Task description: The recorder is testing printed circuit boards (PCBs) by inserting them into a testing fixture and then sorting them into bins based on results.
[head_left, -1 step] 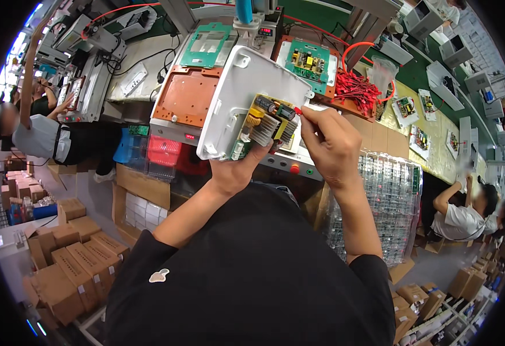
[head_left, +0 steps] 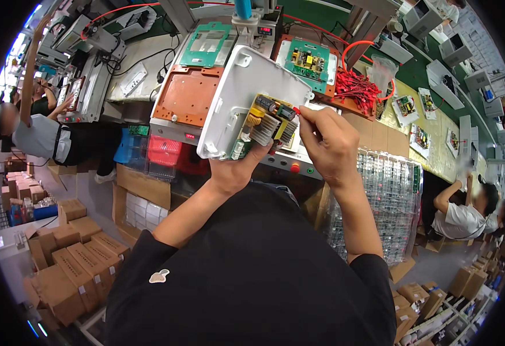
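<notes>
My left hand grips a white plastic housing by its near edge, tilted up above the bench. A power supply circuit board with grey heat sinks, dark capacitors and a yellow coil lies against the housing, and my left thumb presses on its near edge. My right hand is closed in a pinch at the board's right end. A small red connector shows at those fingertips, touching or right beside the board. The fingers hide most of it.
Behind the housing are an orange fixture and a green fixture holding another circuit board. Red wire leads fill a tray to the right. Stacked clear trays stand beside my right forearm. Co-workers sit at both sides.
My right hand has shifted very slightly left at the board's right end. The housing and my left hand look unmoved.
</notes>
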